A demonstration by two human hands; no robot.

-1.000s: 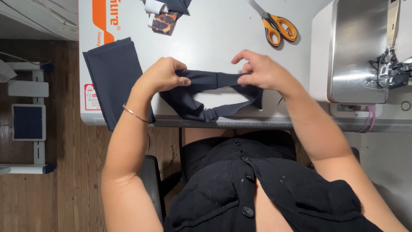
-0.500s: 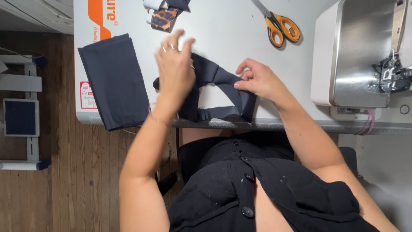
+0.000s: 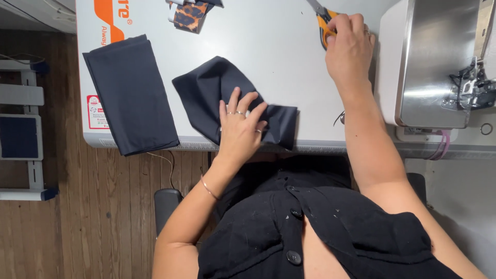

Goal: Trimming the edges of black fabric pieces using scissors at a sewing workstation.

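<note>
Left hand: your left hand (image 3: 238, 130) lies flat, fingers spread, on the dark fabric piece (image 3: 222, 98) at the worktop (image 3: 289, 57) front edge.
Right hand: your right hand (image 3: 349, 47) closes over the orange-handled scissors (image 3: 324, 23).
Around: folded dark cloth (image 3: 130, 93) left, sewing machine (image 3: 436, 67) right.

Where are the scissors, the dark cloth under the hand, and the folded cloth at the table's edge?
scissors (image 3: 327, 32): head view, on the orange handle beside the right hand (image 3: 347, 46).
dark cloth (image 3: 206, 90): head view, on its flat upper part, above the left hand (image 3: 238, 132).
folded cloth (image 3: 132, 93): head view, on its middle.
</note>
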